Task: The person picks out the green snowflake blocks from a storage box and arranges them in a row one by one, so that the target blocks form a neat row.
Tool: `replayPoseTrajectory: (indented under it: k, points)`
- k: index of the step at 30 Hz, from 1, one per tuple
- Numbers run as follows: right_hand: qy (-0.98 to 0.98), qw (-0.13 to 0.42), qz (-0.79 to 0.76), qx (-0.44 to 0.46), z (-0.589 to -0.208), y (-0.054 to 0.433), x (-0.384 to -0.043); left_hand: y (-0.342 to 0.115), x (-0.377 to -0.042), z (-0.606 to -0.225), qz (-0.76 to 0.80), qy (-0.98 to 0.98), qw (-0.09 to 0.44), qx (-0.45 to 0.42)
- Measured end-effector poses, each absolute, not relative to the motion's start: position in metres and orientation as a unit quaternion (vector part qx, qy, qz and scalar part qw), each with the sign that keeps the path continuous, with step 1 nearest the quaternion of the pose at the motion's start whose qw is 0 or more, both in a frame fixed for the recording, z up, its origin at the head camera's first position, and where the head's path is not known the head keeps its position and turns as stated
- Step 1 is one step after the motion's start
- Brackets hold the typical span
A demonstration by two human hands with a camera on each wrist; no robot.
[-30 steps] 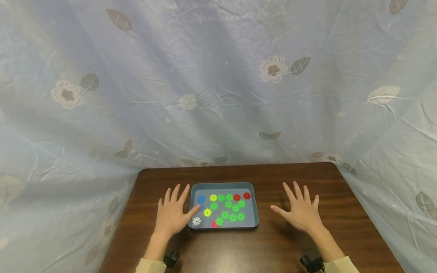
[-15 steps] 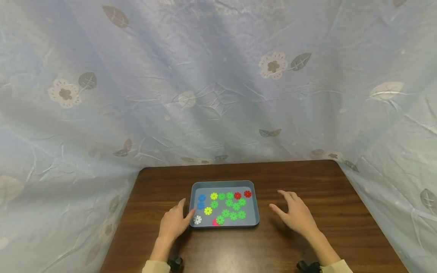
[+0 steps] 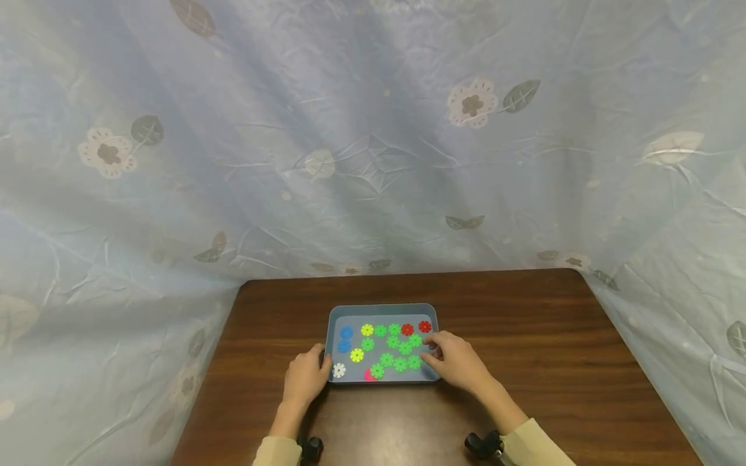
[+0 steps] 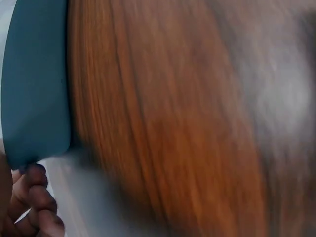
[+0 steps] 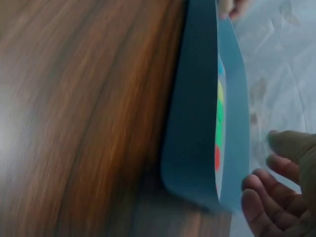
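A shallow grey-blue tray (image 3: pixel 381 310) holds notched plastic snowflake discs. Several are green (image 3: pixel 400 366); others are yellow (image 3: pixel 357 355), blue (image 3: pixel 346 332), red (image 3: pixel 407 330), white (image 3: pixel 339 371) and pink (image 3: pixel 369 375). At the tray's left side my left hand (image 3: pixel 305 377) grips the wall, thumb at the rim and fingers outside; the left wrist view shows fingertips against the tray corner (image 4: pixel 37 89). My right hand (image 3: pixel 458 364) reaches to the right rim, fingers bent loosely. In the right wrist view that hand (image 5: pixel 281 197) holds nothing, beside the tray's end.
The tray stands on a dark brown wooden table (image 3: pixel 384 427) with rounded far corners. A pale patterned curtain (image 3: pixel 373 162) hangs behind the table and along both sides. Each wrist bears a black camera mount, such as the right one (image 3: pixel 484 444).
My right hand has moved left from the bare table to the tray's right rim. My left hand has drawn in its spread fingers and taken hold of the tray's left side.
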State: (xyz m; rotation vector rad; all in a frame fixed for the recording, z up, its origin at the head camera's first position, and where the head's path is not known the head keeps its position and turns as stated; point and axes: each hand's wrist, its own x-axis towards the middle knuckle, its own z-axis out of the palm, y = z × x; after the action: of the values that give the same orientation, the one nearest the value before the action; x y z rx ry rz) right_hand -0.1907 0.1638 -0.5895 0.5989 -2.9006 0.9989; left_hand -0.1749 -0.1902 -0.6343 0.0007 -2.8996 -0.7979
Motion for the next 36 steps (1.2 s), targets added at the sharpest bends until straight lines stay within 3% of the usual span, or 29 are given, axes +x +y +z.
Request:
replayPoseTrajectory:
  k: [6, 12, 32, 36]
  points:
    - [-0.924, -0.034, 0.304, 0.228, -0.601, 0.133, -0.196, -0.185, -0.176, -0.637, -0.256, -0.962, 0.100, -0.001]
    - [-0.943, -0.039, 0.251, 0.214, -0.614, 0.114, -0.200, -0.182, -0.176, -0.637, -0.254, -0.962, 0.103, 0.007]
    - [-0.928, -0.072, 0.308, 0.195, -0.621, 0.107, -0.201, -0.183, -0.176, -0.640, -0.257, -0.958, 0.127, 0.014]
    - [-0.916, -0.058, 0.344, 0.200, -0.616, 0.104, -0.197, -0.185, -0.176, -0.641, -0.263, -0.957, 0.124, 0.011]
